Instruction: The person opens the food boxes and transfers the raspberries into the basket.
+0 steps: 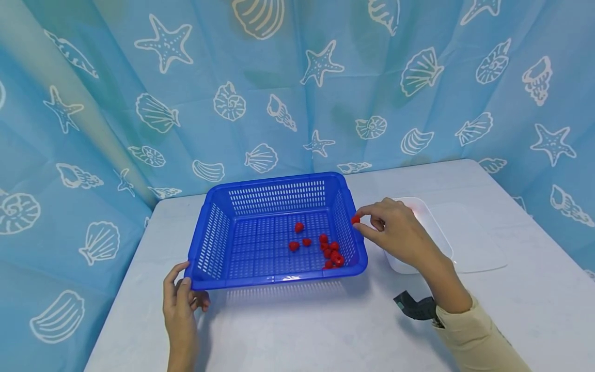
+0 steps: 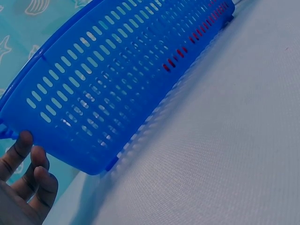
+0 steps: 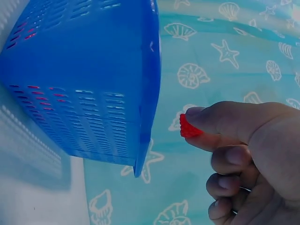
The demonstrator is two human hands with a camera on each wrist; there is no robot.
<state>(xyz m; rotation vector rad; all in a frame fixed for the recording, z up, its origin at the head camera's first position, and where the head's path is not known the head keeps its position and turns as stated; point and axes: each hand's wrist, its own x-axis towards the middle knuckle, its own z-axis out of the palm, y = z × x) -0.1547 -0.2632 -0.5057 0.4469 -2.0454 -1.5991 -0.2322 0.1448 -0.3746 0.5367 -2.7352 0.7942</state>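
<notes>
Thumb and forefinger of my right hand point(image 1: 395, 230) pinch a raspberry point(image 3: 189, 127) just outside the right rim of a blue plastic basket point(image 1: 260, 283). The other fingers of that hand are curled inward. At the basket's front left corner my left hand point(image 1: 178, 307) grips the rim, with some fingers curled below it point(image 2: 40, 180). Several red raspberries point(image 1: 299, 227) lie in the basket, most of them clustered in its front right corner.
To the right of the basket, a white tray point(image 1: 441, 235) is partly hidden behind my right hand. Beside it lies a clear flat lid point(image 1: 479, 248). A blue curtain point(image 1: 288, 77) with shell prints hangs behind the white table point(image 1: 288, 336).
</notes>
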